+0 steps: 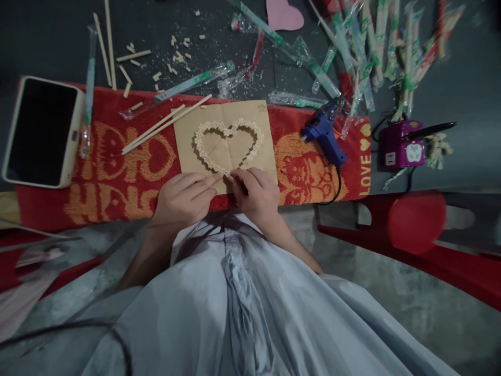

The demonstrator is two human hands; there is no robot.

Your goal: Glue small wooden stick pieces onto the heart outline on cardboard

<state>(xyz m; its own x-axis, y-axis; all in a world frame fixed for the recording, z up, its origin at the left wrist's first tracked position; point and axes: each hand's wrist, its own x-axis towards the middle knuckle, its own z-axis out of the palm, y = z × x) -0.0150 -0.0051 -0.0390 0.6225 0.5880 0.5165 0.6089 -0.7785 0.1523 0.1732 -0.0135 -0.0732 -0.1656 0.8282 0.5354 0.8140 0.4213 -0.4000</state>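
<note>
A heart-shaped outline made of short pale stick pieces (199,144) lies on a creased brown sheet of paper (183,128). My left hand (186,198) reaches its lower tip from the left, fingers pressed together on the heart. From the right, my right hand (258,194) pinches the same tip, its fingertips almost meeting those of the left. Whether a small loose piece sits between the fingertips is hidden. Two chopsticks (164,126) lie across the paper's left edge. A blue glue gun (326,136) rests on the red towel (289,190) to the right.
Cut stick pieces (178,56) and crumbs are scattered on the dark table behind. Wrapped chopsticks (368,47) pile up at the back right. A phone-like device (43,130) lies left, a purple box (403,143) with a pen right. A pink paper heart (284,14) lies at the back.
</note>
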